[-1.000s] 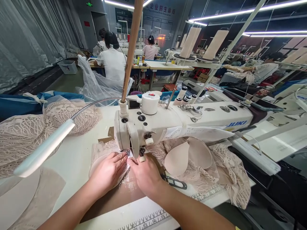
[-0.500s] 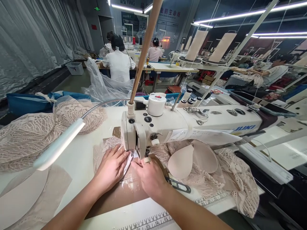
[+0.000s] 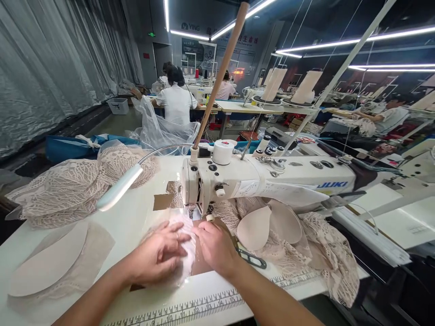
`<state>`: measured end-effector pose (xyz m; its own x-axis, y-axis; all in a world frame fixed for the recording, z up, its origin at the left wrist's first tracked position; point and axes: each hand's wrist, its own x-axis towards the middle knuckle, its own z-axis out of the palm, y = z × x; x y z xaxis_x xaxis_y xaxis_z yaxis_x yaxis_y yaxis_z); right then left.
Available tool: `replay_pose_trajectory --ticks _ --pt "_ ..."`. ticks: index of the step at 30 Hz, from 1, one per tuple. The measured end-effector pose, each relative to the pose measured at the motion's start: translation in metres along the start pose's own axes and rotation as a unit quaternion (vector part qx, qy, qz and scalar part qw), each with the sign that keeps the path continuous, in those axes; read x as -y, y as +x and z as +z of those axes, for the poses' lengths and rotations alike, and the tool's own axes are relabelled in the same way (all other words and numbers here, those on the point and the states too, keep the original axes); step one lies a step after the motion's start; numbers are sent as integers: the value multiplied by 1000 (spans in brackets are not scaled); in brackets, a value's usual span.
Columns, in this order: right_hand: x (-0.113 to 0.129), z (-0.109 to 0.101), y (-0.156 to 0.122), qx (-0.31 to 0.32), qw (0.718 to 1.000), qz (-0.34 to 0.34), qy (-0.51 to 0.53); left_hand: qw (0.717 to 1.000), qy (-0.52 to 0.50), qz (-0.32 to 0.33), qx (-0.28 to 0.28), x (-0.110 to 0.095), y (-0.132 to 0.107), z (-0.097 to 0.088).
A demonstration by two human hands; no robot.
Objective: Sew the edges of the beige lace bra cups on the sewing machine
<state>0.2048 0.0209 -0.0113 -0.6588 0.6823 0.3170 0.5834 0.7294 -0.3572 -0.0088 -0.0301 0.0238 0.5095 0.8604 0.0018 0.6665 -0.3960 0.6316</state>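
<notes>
My left hand (image 3: 162, 251) lies on a pale lace piece (image 3: 187, 262) with its fingers spread, just in front of the needle area of the white sewing machine (image 3: 231, 174). Part of that lace is smeared by motion. My right hand (image 3: 215, 246) has its fingers curled, thumb and forefinger pinching at the right edge of the lace near the presser foot (image 3: 191, 213). What its lower fingers touch is hidden. Brown tape (image 3: 166, 202) covers part of the table behind the lace.
Beige foam cups (image 3: 254, 227) and lace lie right of the machine. More lace cups (image 3: 71, 185) and a cup piece (image 3: 50, 262) are at left. A lamp (image 3: 120, 186) hangs over the table. A ruler strip (image 3: 190, 310) runs along the front edge. A person (image 3: 175, 102) sits ahead.
The lace has come toward me from under the machine head and turned flatter. My left hand has shifted down and its fingers have spread. The right hand stays close to the needle. The view has tilted.
</notes>
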Motion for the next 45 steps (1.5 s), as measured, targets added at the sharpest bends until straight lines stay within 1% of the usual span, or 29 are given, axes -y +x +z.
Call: replay_pose_trajectory --ticks 1,2,3,4,6,7,8,10,12,14,16,18,20,22,25,28,29,30,31,33,34,36,38,41,45 --pt "-1 0 -1 -5 1000 -6 13 999 -29 27 11 -7 -4 0" --pt "-2 0 -1 -8 1000 -11 24 998 -50 42 6 -12 -7 0" --pt "-3 1 -2 -11 999 -19 31 997 -65 42 -14 -15 -8 1" --pt "-4 1 -2 -10 999 -29 36 996 -72 26 -43 -14 -8 2" --pt "-4 0 -2 3 998 -52 35 991 -67 -38 -110 -6 -4 4" --pt "-4 -1 -1 15 998 -63 29 987 -58 -69 -131 -1 0 4" --pt "-4 -2 -1 27 997 -69 18 984 -50 -97 -140 5 5 4" --pt "-4 -5 -1 48 996 -70 -8 982 -50 -131 -125 14 16 3" --pt "-4 -6 0 54 996 -66 -25 983 -71 -145 -87 17 25 1" --pt "-6 -6 0 54 996 -68 -28 983 -98 -141 -57 16 31 -1" --pt "-7 -5 0 53 996 -70 -25 983 -125 -128 -42 15 33 -3" --pt "-7 -4 0 52 996 -70 -20 979 -159 -123 -32 16 32 -4" --pt "-7 -4 0 48 997 -65 -11 973 -187 -129 -34 20 30 -6" --pt "-6 -4 0 44 997 -60 -7 967 -200 -142 -62 28 25 -9" --pt "-5 -5 0 44 997 -56 -12 957 -188 -165 -144 34 12 -19" --pt "-4 -6 0 48 997 -59 -26 941 -125 -193 -247 25 -1 -27" --pt "-4 -6 0 49 996 -60 -32 941 -97 -190 -262 19 -4 -27" --pt "-4 -6 0 49 996 -61 -35 947 -68 -175 -260 13 -6 -24" --pt "-4 -6 0 48 996 -62 -35 958 -39 -151 -240 7 -7 -19" --pt "-5 -5 -1 44 997 -57 -23 980 20 -88 -175 -2 -4 -4" --pt "-6 -4 -1 41 998 -52 -14 985 54 -61 -151 -4 -1 4" --pt "-9 -3 -2 31 999 -39 3 984 116 -24 -132 -6 6 20" --pt "-10 -2 -2 23 999 -29 0 980 154 2 -125 -5 13 28" --pt "-10 -1 -1 33 998 -6 -44 974 199 13 -105 -4 19 29" --pt "-6 -3 1 62 994 13 -84 964 254 -16 -81 -2 23 23"
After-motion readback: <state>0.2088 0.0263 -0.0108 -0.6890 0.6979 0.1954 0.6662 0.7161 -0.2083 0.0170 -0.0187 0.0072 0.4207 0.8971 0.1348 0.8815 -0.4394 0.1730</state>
